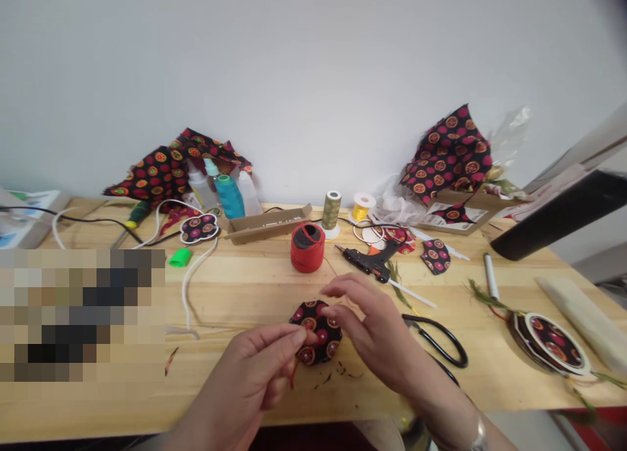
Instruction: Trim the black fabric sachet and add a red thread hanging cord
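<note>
A round piece covered in black patterned fabric (321, 337) lies on the wooden table in front of me. My left hand (267, 359) is closed in a pinch over its left edge, with a red cord (292, 376) held between thumb and fingers and its end hanging below. Over the right edge, my right hand (369, 324) has its fingers curved and apart, with nothing visible between them. The thumb tip overlaps the fabric; whether it touches is unclear. Beyond the hands stands a spool of red cord (307, 248), from which a thin strand runs toward the right hand.
A black glue gun (372, 260) and black-handled scissors (441, 340) lie to the right. Farther right sit a stack of fabric-covered rounds (551, 343) and a white marker (490, 277). Bottles, a green thread cone (332, 213) and a cardboard tray (269, 222) line the back.
</note>
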Demonstrator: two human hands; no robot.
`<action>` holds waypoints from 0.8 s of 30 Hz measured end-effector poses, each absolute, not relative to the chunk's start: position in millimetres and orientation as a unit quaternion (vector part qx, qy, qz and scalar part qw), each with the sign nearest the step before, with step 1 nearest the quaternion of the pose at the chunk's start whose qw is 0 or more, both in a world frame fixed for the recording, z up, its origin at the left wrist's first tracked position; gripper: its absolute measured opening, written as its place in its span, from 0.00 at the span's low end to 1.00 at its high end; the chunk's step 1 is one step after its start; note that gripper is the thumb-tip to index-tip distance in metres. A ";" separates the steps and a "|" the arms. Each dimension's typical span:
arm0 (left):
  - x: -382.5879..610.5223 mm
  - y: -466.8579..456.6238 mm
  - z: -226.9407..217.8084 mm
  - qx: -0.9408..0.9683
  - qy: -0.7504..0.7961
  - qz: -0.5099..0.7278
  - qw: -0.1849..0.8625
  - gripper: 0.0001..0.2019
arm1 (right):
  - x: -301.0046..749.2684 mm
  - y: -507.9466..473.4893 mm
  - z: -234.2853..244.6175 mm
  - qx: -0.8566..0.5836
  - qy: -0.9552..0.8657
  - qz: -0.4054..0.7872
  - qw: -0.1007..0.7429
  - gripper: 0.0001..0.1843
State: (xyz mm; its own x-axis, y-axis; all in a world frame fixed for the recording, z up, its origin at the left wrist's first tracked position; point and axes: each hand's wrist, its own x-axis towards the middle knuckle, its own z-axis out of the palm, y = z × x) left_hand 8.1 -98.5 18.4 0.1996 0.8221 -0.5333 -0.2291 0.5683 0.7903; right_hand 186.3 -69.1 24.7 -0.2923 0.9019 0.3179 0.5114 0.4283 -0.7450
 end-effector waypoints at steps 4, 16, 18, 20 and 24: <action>4.7 -96.2 14.8 0.288 0.525 0.379 0.706 0.10 | 224.9 -83.6 18.9 -0.574 -0.773 0.093 0.252 0.09; 9.6 -89.6 16.5 0.290 0.546 0.408 0.672 0.13 | 284.0 -120.2 -15.5 -0.670 -0.739 0.028 0.061 0.19; 8.3 -89.6 16.6 0.299 0.556 0.409 0.659 0.13 | 286.0 -120.9 -14.3 -0.666 -0.741 0.036 0.082 0.18; 6.9 -89.7 16.3 0.309 0.562 0.412 0.647 0.13 | 289.2 -122.9 -10.7 -0.656 -0.745 0.046 0.116 0.16; 5.7 -89.6 13.6 0.314 0.556 0.413 0.649 0.12 | 286.8 -128.6 4.1 -0.643 -0.728 0.045 0.234 0.13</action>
